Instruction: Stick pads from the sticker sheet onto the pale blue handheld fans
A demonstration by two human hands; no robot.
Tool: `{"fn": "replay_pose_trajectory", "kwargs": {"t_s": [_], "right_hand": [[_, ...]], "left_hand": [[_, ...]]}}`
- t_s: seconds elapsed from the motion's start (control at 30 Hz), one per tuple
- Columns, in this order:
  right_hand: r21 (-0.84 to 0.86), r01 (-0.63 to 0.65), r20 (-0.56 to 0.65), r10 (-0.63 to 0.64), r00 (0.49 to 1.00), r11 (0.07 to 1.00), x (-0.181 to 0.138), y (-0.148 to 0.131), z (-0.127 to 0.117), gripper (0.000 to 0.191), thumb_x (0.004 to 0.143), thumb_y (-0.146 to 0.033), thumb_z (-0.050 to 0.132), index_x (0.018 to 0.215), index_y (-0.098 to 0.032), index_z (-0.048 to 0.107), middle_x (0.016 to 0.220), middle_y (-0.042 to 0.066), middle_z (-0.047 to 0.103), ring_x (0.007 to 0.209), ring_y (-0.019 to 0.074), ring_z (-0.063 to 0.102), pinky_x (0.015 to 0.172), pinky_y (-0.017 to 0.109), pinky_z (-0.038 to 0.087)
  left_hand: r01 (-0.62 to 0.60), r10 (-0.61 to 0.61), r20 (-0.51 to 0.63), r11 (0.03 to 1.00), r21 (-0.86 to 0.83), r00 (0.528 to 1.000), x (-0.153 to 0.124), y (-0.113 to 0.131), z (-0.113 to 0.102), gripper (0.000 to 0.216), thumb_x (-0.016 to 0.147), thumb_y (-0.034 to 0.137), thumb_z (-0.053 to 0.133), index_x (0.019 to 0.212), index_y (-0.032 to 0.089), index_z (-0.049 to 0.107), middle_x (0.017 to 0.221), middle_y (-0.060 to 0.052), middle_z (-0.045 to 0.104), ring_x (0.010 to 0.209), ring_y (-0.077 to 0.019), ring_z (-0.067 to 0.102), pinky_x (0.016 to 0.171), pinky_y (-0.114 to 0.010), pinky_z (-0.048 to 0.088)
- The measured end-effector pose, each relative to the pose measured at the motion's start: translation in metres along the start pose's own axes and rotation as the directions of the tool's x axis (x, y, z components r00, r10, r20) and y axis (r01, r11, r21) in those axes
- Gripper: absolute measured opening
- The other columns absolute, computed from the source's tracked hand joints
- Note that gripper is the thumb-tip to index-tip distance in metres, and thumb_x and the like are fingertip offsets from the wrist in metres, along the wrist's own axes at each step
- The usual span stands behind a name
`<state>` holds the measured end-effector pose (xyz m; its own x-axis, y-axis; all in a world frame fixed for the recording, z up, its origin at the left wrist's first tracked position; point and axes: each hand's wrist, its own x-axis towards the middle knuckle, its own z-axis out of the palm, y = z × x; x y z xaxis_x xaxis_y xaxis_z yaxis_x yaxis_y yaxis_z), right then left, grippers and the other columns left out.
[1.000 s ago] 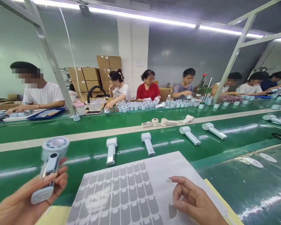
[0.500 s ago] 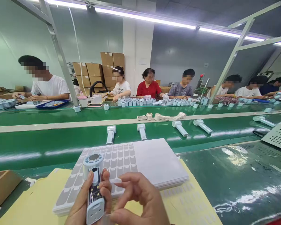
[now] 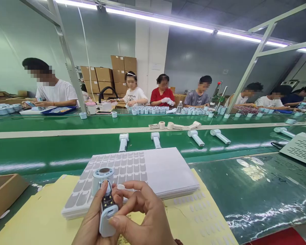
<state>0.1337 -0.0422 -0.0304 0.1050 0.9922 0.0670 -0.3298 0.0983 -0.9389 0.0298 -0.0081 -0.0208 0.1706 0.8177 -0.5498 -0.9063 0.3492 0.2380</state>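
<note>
My left hand (image 3: 91, 221) is wrapped round the handle of a light-blue handheld fan (image 3: 108, 228), its round head tilted up and away from me. The handle's front is off, so a dark circuit board (image 3: 107, 201) with small yellow parts shows. My right hand (image 3: 145, 214) is closed beside it, thumb against the handle's bottom end. A white oval sticker (image 3: 120, 187) sits at the right index fingertip. Beneath both hands lies a stack of white sheets (image 3: 172, 170) with rows of grey labels on its left half.
Yellow backing paper (image 3: 40, 212) with oval stickers lies under the stack. A cardboard box (image 3: 10, 194) stands at left, a slotted pale metal box (image 3: 301, 148) at right. On the green conveyor (image 3: 66, 146) lie several fans (image 3: 196, 137). Co-workers (image 3: 163, 93) sit opposite behind rows of blue parts.
My right thumb has moved up onto the handle's bottom end, where the holes seen before no longer show. The fan has shifted slightly right. Two fans on the conveyor have slid a little right.
</note>
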Motion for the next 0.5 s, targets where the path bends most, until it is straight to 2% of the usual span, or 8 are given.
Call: {"fn": "replay_pose_trajectory", "kwargs": {"t_s": [0.17, 0.5], "right_hand": [[-0.021, -0.005, 0.0, 0.005, 1.0, 1.0, -0.0021, -0.0029, 0.0025, 0.046, 0.061, -0.021, 0.083, 0.106, -0.025, 0.072, 0.101, 0.003, 0.084, 0.119, 0.0289, 0.071, 0.094, 0.037, 0.061], [-0.048, -0.006, 0.001, 0.006, 1.0, 0.999, -0.0024, -0.0027, 0.0035, 0.047, 0.059, -0.017, 0.082, 0.105, -0.026, 0.072, 0.098, 0.001, 0.084, 0.117, 0.0274, 0.073, 0.091, 0.033, 0.062]], "left_hand": [[0.008, -0.009, -0.015, 1.0, -0.03, 1.0, -0.0033, 0.0009, 0.0012, 0.013, 0.099, 0.012, 0.056, 0.111, 0.009, 0.061, 0.087, -0.005, 0.065, 0.062, -0.0102, 0.07, 0.059, -0.02, 0.063], [-0.015, 0.015, -0.029, 1.0, -0.023, 0.999, -0.0051, 0.0012, 0.0009, 0.009, 0.098, 0.012, 0.058, 0.107, 0.011, 0.06, 0.086, -0.004, 0.063, 0.062, -0.0112, 0.069, 0.063, -0.025, 0.066]]}}
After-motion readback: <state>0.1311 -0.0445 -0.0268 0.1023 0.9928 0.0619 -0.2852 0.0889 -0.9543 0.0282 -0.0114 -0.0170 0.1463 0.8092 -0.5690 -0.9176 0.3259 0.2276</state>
